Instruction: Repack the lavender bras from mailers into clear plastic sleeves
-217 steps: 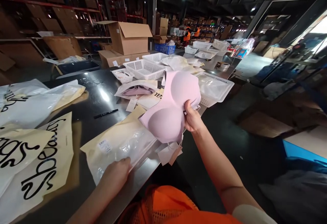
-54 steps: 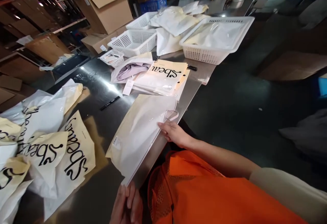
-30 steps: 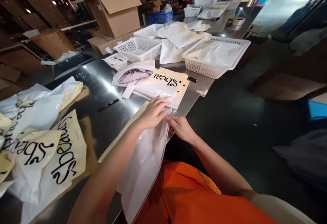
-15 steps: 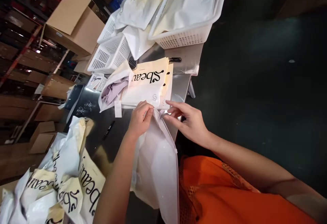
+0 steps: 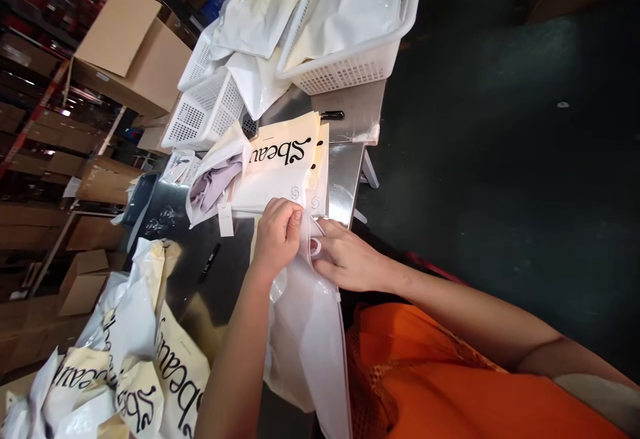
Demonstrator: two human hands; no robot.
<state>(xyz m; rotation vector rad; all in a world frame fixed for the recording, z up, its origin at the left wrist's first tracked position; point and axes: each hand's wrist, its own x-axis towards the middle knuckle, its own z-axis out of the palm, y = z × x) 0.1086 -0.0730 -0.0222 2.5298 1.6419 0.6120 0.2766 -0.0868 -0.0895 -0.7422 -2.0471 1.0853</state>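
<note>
A white zip bag (image 5: 310,332) hangs down over the table's near edge. My left hand (image 5: 278,235) is closed on its upper edge, thumb against the fingers. At the bag's mouth, my right hand (image 5: 345,255) has its fingers curled around the zip edge, and a small pale loop shows beside the fingertips. Just beyond the hands lies a stack of printed bags (image 5: 275,159) with black lettering. Left of that stack, an open white bag (image 5: 200,212) has folded lilac cloth (image 5: 215,182) inside, with a white tag (image 5: 226,219) hanging out.
White baskets (image 5: 345,75) filled with bags stand at the far end of the metal table (image 5: 343,165). Black markers (image 5: 209,262) lie on the tabletop. A heap of printed bags (image 5: 130,345) is at the lower left. Cardboard boxes (image 5: 130,52) stand behind.
My right hand has moved left onto the bag's zip edge, and its fingers have closed there. The left hand keeps its hold. The whole view has shifted slightly.
</note>
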